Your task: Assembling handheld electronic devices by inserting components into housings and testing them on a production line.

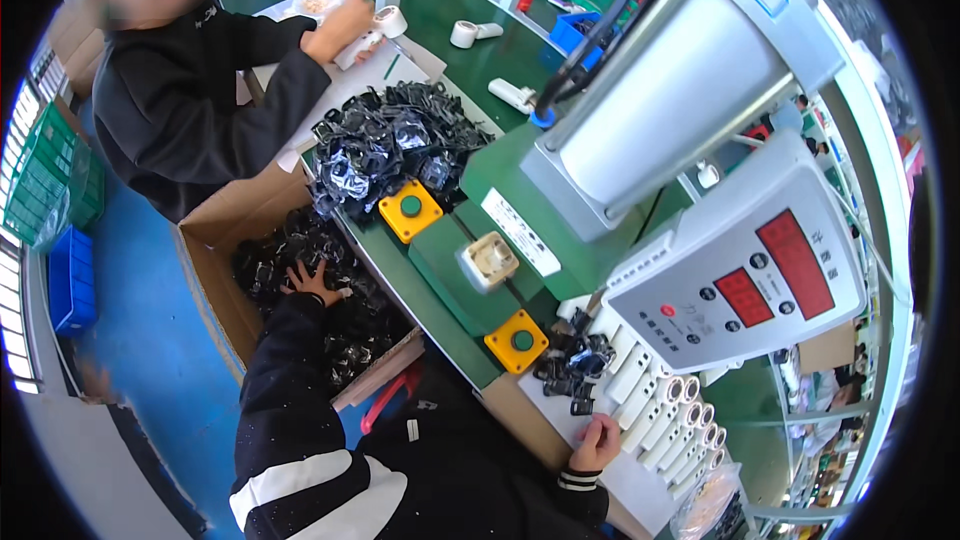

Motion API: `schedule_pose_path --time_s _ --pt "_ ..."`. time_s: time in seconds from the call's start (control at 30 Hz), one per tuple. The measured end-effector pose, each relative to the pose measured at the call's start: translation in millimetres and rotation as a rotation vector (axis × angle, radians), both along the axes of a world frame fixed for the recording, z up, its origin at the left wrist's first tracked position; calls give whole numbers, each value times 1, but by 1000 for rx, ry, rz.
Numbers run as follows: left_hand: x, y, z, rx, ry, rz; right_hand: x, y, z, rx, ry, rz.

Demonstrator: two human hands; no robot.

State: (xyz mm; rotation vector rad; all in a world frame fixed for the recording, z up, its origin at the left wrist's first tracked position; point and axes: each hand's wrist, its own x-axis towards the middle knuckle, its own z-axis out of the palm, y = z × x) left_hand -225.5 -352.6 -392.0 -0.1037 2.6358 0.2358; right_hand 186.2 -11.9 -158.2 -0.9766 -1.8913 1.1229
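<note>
1. The left hand (312,282) reaches down into the open brown cardboard box (215,230) that stands on the blue floor, just left of the green press machine base (455,270). Its fingers are spread apart over the heap of small black plastic-wrapped parts (345,325) that fills the box, touching the top of the heap without yet closing on a piece.

2. The right hand (597,440) rests on the pale tabletop (640,485), to the right of and below the machine base, fingers curled together; whether it pinches anything cannot be told.

3. More of the same black parts lie in a small cluster (575,360) just right of the machine's nearer yellow push-button box (517,340), and in a large pile (385,150) beyond its farther yellow push-button box (410,208).

4. A row of white cylindrical plastic pieces (665,410) lies right of the small cluster, under the grey control panel with red displays (750,260).

5. Judging from this, the pickup would go best if the left hand closes on a modest handful from the top of the heap, lifts straight up clear of the box wall, and keeps the slippery wrappers from spilling onto the floor.

6. The beige square fixture (488,260) on the machine base sits between the two button boxes.

7. Another person in a black top (190,90) works at the far side of the large pile.
</note>
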Motion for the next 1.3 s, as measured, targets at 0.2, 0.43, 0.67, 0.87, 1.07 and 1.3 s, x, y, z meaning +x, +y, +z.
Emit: schedule_pose_path --time_s 0.2,0.43,0.67,0.87,1.07,1.3 --pt "-2 -20 9 -23 -4 -77 -3 1 -2 10 23 24" --pt "20 -17 28 -107 34 -129 -3 0 1 -2 19 49" --pt "23 -36 -1 -89 72 -125 -1 2 -3 30 61 73" --pt "32 -22 -16 -124 100 -72 3 5 0 21 40 134" --pt "26 -27 -23 -87 84 -124 2 4 0 36 60 149" --pt "21 -37 -21 -48 12 -178 3 3 0 20 68 103"
